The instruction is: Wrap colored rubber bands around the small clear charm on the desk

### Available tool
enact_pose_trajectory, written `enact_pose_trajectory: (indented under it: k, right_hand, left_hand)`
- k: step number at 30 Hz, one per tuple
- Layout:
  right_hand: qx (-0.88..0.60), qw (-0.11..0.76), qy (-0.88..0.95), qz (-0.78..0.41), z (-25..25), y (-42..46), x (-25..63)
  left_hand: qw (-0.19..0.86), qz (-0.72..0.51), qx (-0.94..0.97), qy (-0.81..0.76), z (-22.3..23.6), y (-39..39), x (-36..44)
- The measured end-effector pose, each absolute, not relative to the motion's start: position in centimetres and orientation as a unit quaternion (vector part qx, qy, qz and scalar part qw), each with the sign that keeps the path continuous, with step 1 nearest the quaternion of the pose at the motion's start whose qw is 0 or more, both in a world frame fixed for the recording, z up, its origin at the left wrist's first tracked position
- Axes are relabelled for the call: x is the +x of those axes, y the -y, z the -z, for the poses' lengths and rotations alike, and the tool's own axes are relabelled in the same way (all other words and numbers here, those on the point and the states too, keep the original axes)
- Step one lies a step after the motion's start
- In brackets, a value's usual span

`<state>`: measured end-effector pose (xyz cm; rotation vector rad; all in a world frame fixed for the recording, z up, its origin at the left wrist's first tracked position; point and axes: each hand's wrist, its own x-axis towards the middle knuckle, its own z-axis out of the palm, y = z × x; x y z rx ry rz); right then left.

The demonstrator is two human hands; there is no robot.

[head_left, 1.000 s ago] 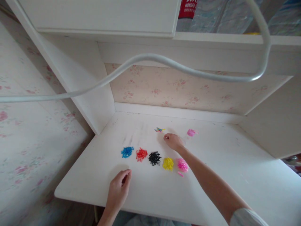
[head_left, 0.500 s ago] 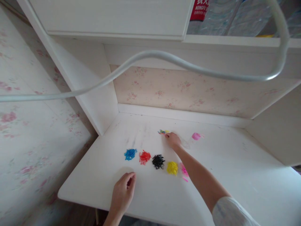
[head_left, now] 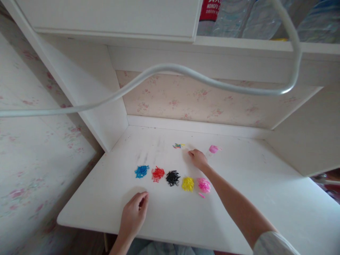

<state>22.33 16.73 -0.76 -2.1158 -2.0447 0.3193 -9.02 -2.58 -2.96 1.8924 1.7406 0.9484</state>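
My right hand [head_left: 197, 158] is over the white table with its fingers pinched together; whatever they hold is too small to make out. Just beyond it to the left lies a small multicoloured heap [head_left: 176, 145], apart from the fingers. My left hand [head_left: 135, 212] rests near the front edge, fingers curled closed, their contents hidden. Between the hands runs a row of heaps of what look like small elastic bands: blue [head_left: 141, 171], red [head_left: 158, 174], black [head_left: 173, 178], yellow [head_left: 188, 184] and pink [head_left: 204, 185].
A pink bundle [head_left: 213, 148], perhaps in clear plastic, lies right of my right hand. A thick white cable [head_left: 170, 67] crosses high in front of the view. Above the white table [head_left: 239, 198], a shelf holds clear plastic bottles [head_left: 233, 21]. White panels stand left and right.
My right hand has drawn back from the small multicoloured heap, rightward and towards me. My left hand keeps its curled pose. The whole view has shifted slightly.
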Motion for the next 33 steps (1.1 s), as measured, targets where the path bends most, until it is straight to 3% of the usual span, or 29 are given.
enact_pose_trajectory:
  k: [11, 18, 23, 27, 33]
  right_hand:
    - [-0.672, 0.181, 0.711, -0.101, -0.5, -13.7, 23.1]
    - [-0.661, 0.274, 0.69, -0.11, -1.2, -5.7, 25.5]
    - [-0.68, 0.253, 0.678, -0.12, 0.3, -0.9, 26.9]
    - [-0.688, 0.237, 0.674, -0.128, 1.2, 0.3, 27.1]
    - [-0.719, 0.327, 0.597, -0.14, 2.1, 1.5, 28.2]
  left_hand:
    - [0.212, -0.328, 0.674, -0.627, 3.3, 2.7, -8.9]
    - [0.167, -0.301, 0.71, -0.615, 3.5, 2.9, -8.8]
    - [0.136, -0.261, 0.743, -0.601, 3.3, 3.2, -7.9]
    - [0.176, -0.206, 0.798, -0.538, 2.0, 4.3, -5.0]
    - [0.233, -0.131, 0.842, -0.469, -0.1, 4.8, 2.0]
